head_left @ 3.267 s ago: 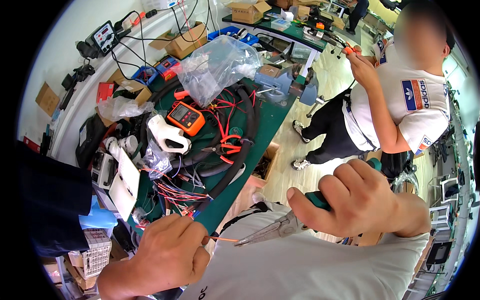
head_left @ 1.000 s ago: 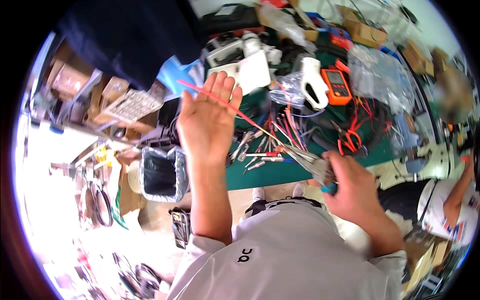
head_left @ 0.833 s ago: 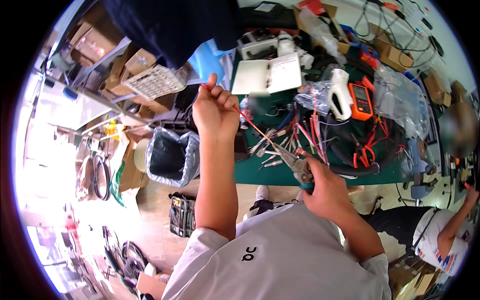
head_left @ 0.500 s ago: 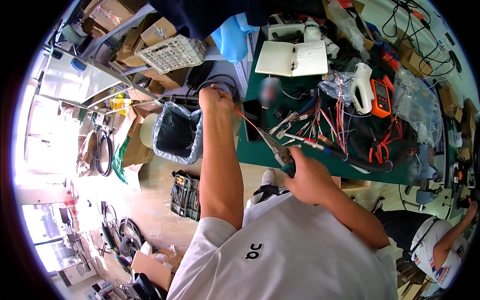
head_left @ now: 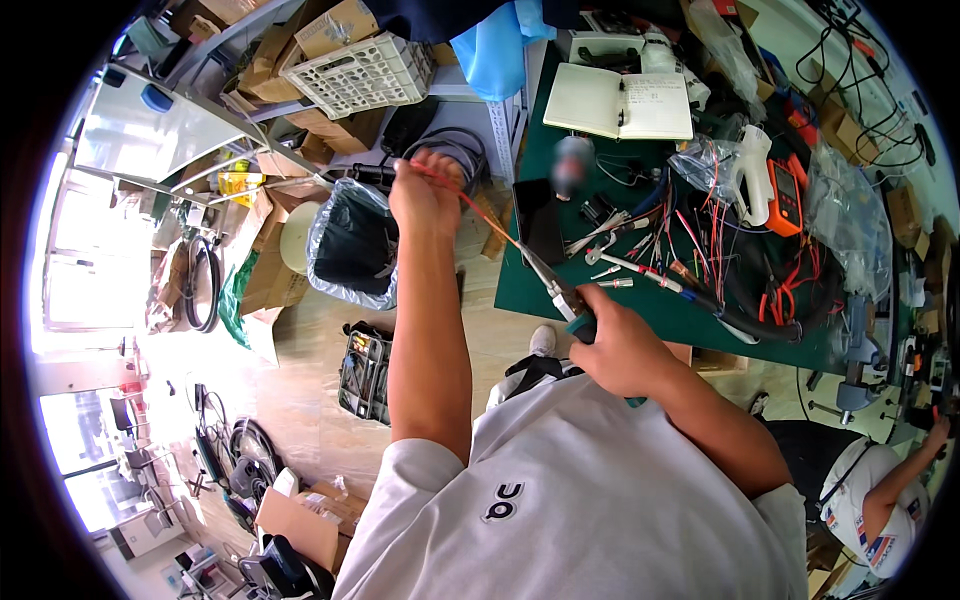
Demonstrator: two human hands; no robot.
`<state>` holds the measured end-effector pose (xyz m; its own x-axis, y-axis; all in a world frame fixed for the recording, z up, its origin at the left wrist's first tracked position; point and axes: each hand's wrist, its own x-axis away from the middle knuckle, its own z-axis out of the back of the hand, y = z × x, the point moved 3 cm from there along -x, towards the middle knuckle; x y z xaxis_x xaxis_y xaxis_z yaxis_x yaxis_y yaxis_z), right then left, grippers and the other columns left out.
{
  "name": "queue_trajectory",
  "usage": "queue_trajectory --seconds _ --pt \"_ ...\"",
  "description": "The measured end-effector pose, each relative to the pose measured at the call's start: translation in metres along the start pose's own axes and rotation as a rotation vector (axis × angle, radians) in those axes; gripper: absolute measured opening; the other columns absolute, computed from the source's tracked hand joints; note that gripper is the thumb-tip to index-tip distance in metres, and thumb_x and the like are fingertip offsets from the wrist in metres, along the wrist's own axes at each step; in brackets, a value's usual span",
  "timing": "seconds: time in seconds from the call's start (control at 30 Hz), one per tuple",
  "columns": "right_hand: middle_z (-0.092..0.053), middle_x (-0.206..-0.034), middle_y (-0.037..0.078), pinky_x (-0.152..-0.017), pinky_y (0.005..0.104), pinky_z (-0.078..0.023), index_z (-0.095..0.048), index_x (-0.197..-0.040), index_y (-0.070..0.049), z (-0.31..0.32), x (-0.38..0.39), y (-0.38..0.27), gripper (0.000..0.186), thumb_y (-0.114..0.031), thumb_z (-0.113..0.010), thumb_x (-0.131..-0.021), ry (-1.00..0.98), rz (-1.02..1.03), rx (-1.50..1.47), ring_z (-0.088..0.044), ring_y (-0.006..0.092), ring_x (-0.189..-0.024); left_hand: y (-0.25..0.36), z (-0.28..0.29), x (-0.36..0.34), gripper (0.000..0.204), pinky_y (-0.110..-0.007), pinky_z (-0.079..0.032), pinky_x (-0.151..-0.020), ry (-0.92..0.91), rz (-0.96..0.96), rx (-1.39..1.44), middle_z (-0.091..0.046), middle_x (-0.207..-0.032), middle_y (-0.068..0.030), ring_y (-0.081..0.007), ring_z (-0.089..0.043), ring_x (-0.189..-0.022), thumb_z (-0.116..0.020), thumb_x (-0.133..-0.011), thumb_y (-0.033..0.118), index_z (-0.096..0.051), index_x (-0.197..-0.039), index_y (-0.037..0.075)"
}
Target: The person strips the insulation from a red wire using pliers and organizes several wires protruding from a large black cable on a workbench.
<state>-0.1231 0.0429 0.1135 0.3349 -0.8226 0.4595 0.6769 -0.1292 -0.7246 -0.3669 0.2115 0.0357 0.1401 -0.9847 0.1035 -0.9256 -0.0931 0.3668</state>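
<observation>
From up here I see my left hand (head_left: 425, 195) stretched out over the floor, closed in a fist round one end of a red wire (head_left: 478, 208). The wire runs taut, its long axis slanting from upper left down to lower right, from that fist to the jaws of the pliers (head_left: 556, 288). The pliers lie on the same slant, their nose pointing up and left along the wire toward my left hand. My right hand (head_left: 618, 342) is wrapped tight round their teal handles, near my chest; whether the jaws bite the wire or only meet it I cannot tell.

Just beside my left hand, below it, stands a bin with a black liner (head_left: 352, 243), and beyond it a white lattice basket (head_left: 364, 72) sits on cardboard boxes. The wire crosses the gap between the bin and the edge of the green bench (head_left: 640, 300), passing in front of a dark phone (head_left: 540, 218). Farther right on the bench lie an open notebook (head_left: 620, 103), a tangle of red and black leads (head_left: 745, 270) and an orange meter (head_left: 784, 196). At the far right lower rim another person's hand (head_left: 937, 432) is at work.
</observation>
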Motion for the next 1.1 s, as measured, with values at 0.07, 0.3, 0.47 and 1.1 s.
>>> queue_trajectory --seconds 0.07,0.3,0.47,1.1 --pt "-0.065 -0.088 0.025 -0.074 0.049 -0.048 -0.044 -0.124 0.001 -0.001 -0.008 0.003 0.051 -0.015 -0.06 -0.078 0.069 0.03 -0.044 -0.063 0.0439 -0.084 -0.024 -0.029 0.028 0.047 -0.036 -0.051 -0.077 0.342 0.186 -0.271 -0.06 -0.09 -0.0124 -0.0236 -0.061 -0.083 -0.03 -0.107 0.038 -0.054 -0.099 -0.001" --pt "-0.064 -0.088 0.02 -0.071 0.0398 -0.049 -0.051 -0.115 0.003 -0.004 -0.032 -0.008 0.044 -0.013 -0.06 -0.075 0.043 -0.036 -0.312 -0.063 0.0337 -0.081 -0.048 -0.032 0.084 0.036 -0.04 -0.053 -0.086 0.116 0.337 -0.45 -0.066 -0.105 -0.0175 -0.0278 -0.066 -0.095 -0.04 -0.105 0.026 -0.055 -0.115 -0.005" --pt "-0.064 -0.088 0.018 -0.073 0.0369 -0.048 -0.053 -0.116 0.003 -0.016 -0.039 -0.003 0.045 -0.015 -0.059 -0.075 0.061 -0.028 -0.309 -0.062 0.0296 -0.08 -0.05 -0.009 0.069 0.03 -0.037 -0.054 -0.081 0.205 0.242 -0.397 -0.067 -0.099 -0.0143 -0.025 -0.066 -0.089 -0.042 -0.103 0.022 -0.057 -0.111 -0.003" --pt "-0.065 -0.094 0.029 -0.08 0.0501 -0.049 -0.046 -0.117 0.005 -0.029 -0.06 0.005 0.047 -0.021 -0.059 -0.079 0.005 -0.128 -0.051 -0.063 0.045 -0.091 -0.05 0.032 0.024 0.029 -0.027 -0.043 -0.062 0.35 0.264 -0.313 -0.05 -0.071 0.0021 -0.0114 -0.048 -0.064 -0.034 -0.105 0.022 -0.057 -0.098 0.004"
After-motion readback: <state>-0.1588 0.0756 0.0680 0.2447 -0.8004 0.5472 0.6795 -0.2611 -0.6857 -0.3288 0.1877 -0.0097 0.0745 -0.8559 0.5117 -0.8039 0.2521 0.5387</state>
